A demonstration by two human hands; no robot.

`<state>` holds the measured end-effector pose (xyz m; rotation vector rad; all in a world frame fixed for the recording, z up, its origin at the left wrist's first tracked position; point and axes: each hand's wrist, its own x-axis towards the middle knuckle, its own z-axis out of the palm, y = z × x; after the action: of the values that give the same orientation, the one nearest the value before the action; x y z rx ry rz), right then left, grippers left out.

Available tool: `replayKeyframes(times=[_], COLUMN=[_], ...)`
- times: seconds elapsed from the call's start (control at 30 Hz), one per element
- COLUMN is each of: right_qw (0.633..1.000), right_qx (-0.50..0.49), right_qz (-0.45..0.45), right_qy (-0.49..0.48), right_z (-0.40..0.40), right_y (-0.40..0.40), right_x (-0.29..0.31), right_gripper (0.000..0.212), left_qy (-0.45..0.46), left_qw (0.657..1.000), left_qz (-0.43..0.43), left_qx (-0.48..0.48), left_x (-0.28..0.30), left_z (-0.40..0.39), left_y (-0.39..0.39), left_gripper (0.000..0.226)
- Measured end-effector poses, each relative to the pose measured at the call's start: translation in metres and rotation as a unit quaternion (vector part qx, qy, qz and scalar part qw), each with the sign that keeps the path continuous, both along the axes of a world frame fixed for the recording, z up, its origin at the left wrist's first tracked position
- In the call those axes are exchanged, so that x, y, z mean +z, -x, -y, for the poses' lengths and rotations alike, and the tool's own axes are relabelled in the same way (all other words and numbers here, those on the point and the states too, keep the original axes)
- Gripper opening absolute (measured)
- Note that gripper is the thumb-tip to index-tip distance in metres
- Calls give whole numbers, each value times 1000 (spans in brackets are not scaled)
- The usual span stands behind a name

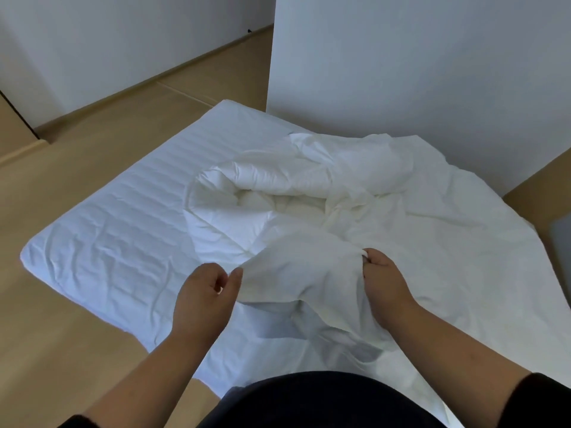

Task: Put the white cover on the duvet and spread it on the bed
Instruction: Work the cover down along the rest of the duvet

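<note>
1. The bed (102, 230) is a low white mattress with a striped, wrinkled sheet, lying on a light wooden floor (61, 335); it serves as the landmark here.
2. The duvet (262, 186) lies bunched in a puffy heap on the middle of the bed, toward the far side.
3. The white cover (432, 242) is crumpled over the right part of the bed, partly wrapped around the duvet, with its near part lifted above the mattress edge closest to the person.
4. The right hand (381, 278) hangs above the near right part of the bed, fingers curled tight into a bunched fold of the cover.
5. The left hand (205, 291) hangs above the near middle of the bed, just left of the lifted fold; its fingers are loosely curled and its thumb touches the cloth's edge. Whether it pinches the cover cannot be told.
6. A white wall panel (401, 72) stands behind the bed's far right corner.
7. Dark sleeves (543, 400) and dark clothing sit at the bed's near edge.
</note>
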<state>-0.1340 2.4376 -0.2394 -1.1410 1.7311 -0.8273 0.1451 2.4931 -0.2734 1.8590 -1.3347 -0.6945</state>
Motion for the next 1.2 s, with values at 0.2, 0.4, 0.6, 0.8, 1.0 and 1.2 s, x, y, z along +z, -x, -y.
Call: replayKeyframes(times=[0.2, 0.4, 0.6, 0.8, 1.0, 1.2], right_qw=[996, 994, 978, 956, 996, 964], right_qx=[-18, 47, 194, 267, -25, 171], right_qz=[82, 76, -59, -111, 83, 101], right_qy=[3, -62, -48, -42, -26, -176], right_z=[-9, -27, -34, -16, -28, -31], right_y=[-30, -40, -40, -37, -38, -53], right_x=[0, 1, 6, -5, 2, 0], right_gripper=[17, 27, 36, 18, 31, 14], left_qy=[-346, -211, -69, -33, -272, -236], left_qw=[839, 859, 920, 911, 910, 759], left_qz=[-409, -467, -351, -248, -288, -599], left_qx=[-97, 7, -157, -328, -125, 98], left_x=[15, -8, 44, 78, 25, 6], left_z=[-16, -2, -29, -23, -14, -18], left_y=[46, 40, 52, 86, 70, 75], left_gripper=[63, 33, 47, 33, 26, 20])
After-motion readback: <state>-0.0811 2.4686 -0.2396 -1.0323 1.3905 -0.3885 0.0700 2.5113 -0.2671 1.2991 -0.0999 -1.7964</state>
